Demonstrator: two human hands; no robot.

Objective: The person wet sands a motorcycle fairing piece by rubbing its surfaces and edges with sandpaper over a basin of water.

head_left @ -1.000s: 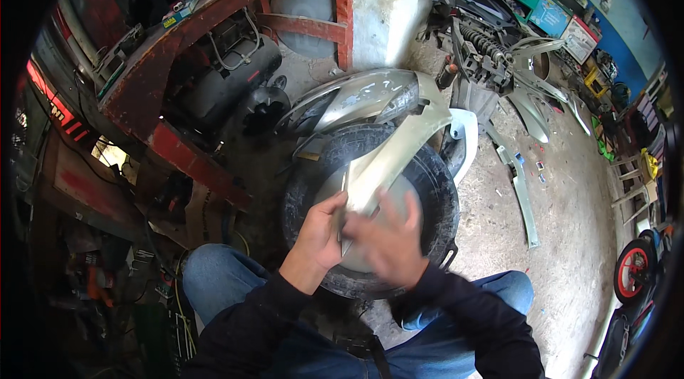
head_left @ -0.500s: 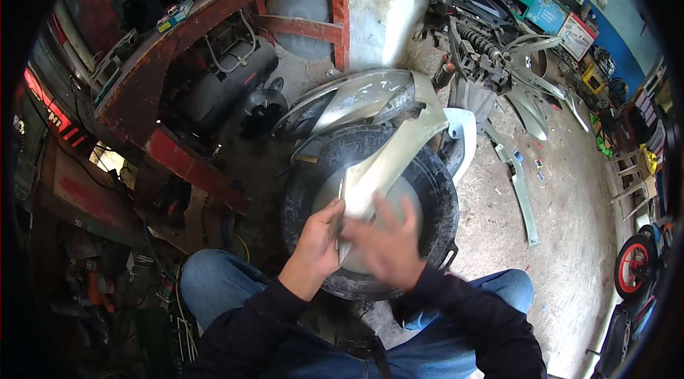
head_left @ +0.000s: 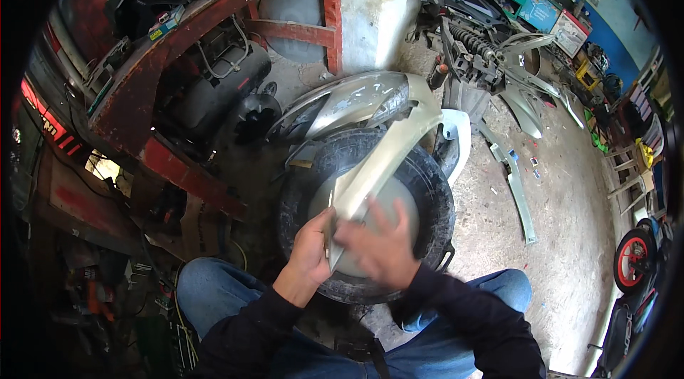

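Note:
A long, curved motorcycle body panel (head_left: 388,147) in pale champagne-silver slants over a round black tub (head_left: 443,226) that holds cloudy grey liquid (head_left: 405,197). My left hand (head_left: 306,254) is closed around the panel's near, pointed end, thumb along its left edge. Against the right side of that same end lies my right hand (head_left: 385,247), smeared by motion. Some of its fingers look raised and apart, while others reach onto the panel's face. Whether anything is under those fingers cannot be made out.
Just beyond the tub lies a scuffed silver fairing (head_left: 356,105), with a white curved part (head_left: 457,140) to its right. A red metal frame (head_left: 203,26) stands left over a black tank (head_left: 224,83). A narrow pale trim piece (head_left: 519,197) lies on the concrete floor (head_left: 563,236).
The view has shifted slightly, so everything sits a little further left. My left hand keeps its hold on the panel; my right hand stays blurred over the near end.

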